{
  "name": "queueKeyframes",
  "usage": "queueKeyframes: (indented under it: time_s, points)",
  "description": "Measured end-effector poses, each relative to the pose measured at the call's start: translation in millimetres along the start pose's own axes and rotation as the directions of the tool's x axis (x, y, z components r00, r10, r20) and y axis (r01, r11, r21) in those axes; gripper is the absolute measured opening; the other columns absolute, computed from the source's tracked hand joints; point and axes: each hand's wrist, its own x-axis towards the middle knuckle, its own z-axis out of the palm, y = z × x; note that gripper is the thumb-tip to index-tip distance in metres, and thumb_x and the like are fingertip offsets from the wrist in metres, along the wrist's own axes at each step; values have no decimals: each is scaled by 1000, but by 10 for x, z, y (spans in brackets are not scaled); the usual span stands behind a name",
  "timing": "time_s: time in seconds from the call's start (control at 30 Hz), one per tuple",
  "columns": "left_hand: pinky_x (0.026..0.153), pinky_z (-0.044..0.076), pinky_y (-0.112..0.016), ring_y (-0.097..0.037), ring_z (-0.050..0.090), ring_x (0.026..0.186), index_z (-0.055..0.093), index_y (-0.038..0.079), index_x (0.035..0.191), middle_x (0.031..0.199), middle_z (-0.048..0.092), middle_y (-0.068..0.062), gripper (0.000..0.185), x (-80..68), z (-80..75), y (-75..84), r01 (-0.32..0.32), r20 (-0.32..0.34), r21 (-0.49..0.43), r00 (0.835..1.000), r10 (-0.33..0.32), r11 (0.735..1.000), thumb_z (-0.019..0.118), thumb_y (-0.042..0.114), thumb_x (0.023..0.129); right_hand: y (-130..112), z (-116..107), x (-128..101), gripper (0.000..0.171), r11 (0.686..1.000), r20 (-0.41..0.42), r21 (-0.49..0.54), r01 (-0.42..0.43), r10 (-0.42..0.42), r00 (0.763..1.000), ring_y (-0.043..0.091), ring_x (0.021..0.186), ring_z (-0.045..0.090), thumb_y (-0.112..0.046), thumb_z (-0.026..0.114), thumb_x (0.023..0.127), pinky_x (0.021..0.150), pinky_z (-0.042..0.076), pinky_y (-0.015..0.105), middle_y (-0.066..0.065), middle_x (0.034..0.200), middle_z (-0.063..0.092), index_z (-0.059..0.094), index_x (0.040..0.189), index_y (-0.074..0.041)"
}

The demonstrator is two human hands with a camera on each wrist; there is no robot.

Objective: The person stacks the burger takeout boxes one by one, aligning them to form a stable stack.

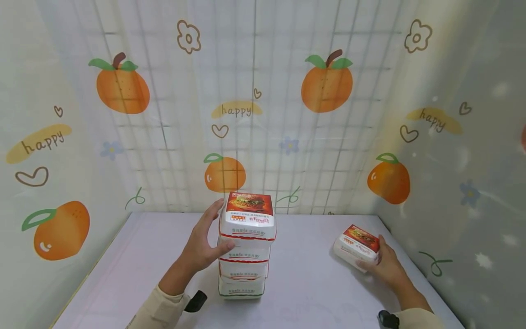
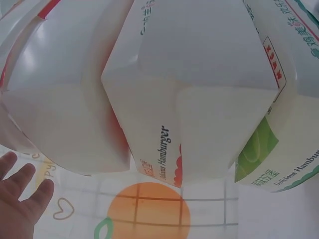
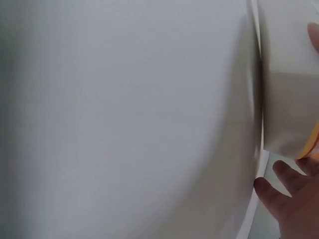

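Four burger boxes already stand in a stack mid-table; judging by that, one more is left to add. The left hand steadies the stack, fingers straight against its side. The right hand grips the loose box well to the right. The left wrist view shows the boxes' "Hamburger" print; the right wrist view is mostly blur, perhaps box wall.

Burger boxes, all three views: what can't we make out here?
- Stack of boxes: head view, the box count is uncertain; the left hand hides its left side.
- Single box: head view, print too small to read; right hand covers its near edge.
- Right wrist view: blurred white surface fills it; only fingertips show.
- Left wrist view: boxes cut off by edges.
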Motion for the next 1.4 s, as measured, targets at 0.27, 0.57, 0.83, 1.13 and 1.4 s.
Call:
queueKeyframes:
  time_s: [0.27,0.57,0.83,1.13,1.4]
  points:
    - [104,32,-61,-22,30,138,23,22,155,156,27,2,90,21,-6,11,-11,2,-20,1000,11,1000,75,34,82,-8,26,-19,133,998,-37,55,34,-32,999,59,133,16,-52,79,75,103,17,71,43,147,9,-15,149,7]
    - [101,33,-64,-26,36,134,23,22,155,157,27,2,92,33,-18,49,-15,1,-25,1000,15,1000,76,31,81,-163,-39,-50,123,993,12,114,-14,12,1000,57,136,11,-59,70,81,102,14,74,36,153,3,-13,152,-2]
    - [100,36,-62,-24,37,133,21,20,156,158,24,1,93,89,-20,45,-54,-2,-18,999,54,998,76,32,82,-427,-102,-120,120,987,-1,159,-16,17,1000,54,136,12,-60,69,81,98,15,77,29,156,-1,-14,154,-13]
    - [100,35,-64,-24,34,136,23,17,155,158,24,-3,91,82,-31,42,-47,-6,11,999,47,999,74,40,83,-671,-117,-203,110,984,-35,166,68,-63,997,52,132,19,-56,67,85,93,18,80,26,156,5,-9,156,-24]
    - [101,35,-60,-23,27,140,25,19,155,158,24,0,88,75,-31,83,-61,-9,29,998,61,998,72,41,84,-845,-145,-254,104,977,-38,184,112,-107,994,51,131,21,-54,64,88,91,24,79,23,158,3,-12,155,-30]
